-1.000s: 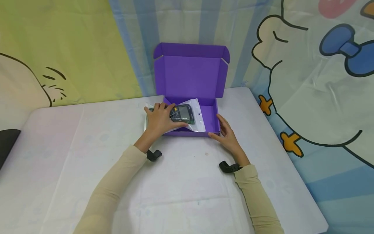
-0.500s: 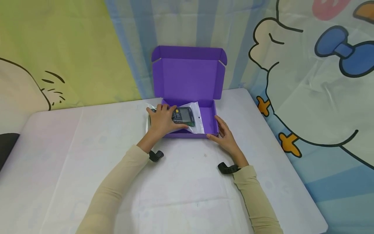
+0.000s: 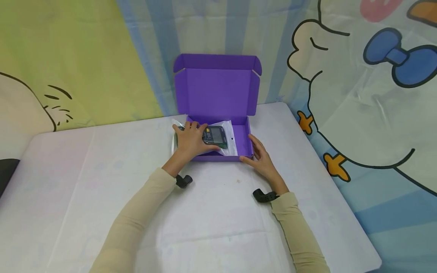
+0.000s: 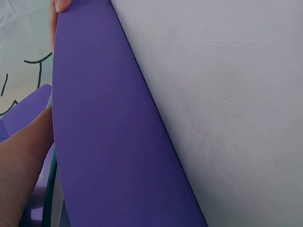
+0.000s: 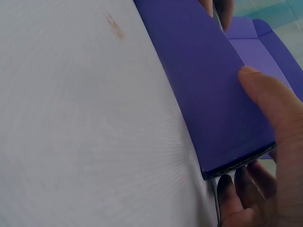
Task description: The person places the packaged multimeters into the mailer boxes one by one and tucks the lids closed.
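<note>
A black handheld device [image 3: 216, 135] with a grey screen and a yellow button lies in a clear plastic bag [image 3: 231, 138]. My left hand [image 3: 189, 141] grips the bagged device from above, thumb on the near side and fingers spread over the far side, hiding its left part. Beneath sits an open purple box [image 3: 244, 136], its lid upright behind; the bag's left end sticks out past the box's left wall. My right hand [image 3: 261, 159] holds the box's near right corner. In the right wrist view, the thumb [image 5: 265, 92] presses the front wall and fingers curl at the side.
A white cloth covers the table [image 3: 205, 220]. Behind the box hangs a printed curtain [image 3: 205, 30] with cartoon figures. A dark object [image 3: 7, 172] shows at the far left edge. Each wrist carries a small black camera [image 3: 184, 181].
My left hand and the bagged device have shifted slightly right relative to the box. The right hand stays at the box corner. The head view has moved a little.
</note>
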{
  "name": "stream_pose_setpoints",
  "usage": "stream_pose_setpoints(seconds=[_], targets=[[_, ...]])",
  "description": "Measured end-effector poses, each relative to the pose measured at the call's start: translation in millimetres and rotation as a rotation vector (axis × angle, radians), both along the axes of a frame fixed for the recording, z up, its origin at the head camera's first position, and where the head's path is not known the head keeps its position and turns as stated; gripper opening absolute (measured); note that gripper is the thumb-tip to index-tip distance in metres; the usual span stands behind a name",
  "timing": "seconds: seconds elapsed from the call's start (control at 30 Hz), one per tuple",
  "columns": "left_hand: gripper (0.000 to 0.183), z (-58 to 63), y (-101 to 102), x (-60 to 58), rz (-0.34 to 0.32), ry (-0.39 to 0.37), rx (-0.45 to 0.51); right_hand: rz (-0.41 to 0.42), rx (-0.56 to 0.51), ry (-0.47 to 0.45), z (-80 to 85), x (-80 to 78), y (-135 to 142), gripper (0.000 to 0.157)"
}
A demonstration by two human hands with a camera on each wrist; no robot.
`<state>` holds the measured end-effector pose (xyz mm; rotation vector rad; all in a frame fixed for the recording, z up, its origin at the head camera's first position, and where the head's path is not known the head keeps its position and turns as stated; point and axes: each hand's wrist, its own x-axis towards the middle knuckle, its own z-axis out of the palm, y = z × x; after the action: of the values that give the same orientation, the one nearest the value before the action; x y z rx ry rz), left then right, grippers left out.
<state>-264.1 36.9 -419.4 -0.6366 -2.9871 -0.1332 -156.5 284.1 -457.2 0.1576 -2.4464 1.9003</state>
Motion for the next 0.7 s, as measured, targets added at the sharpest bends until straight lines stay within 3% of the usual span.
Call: stream_pose_setpoints(seconds=[0.7], targets=[[0.111, -2.7, 16, -4.3, -0.03, -0.008, -0.054, 0.008, -0.012, 0.004, 0.3, -0.1, 1, 0.085]])
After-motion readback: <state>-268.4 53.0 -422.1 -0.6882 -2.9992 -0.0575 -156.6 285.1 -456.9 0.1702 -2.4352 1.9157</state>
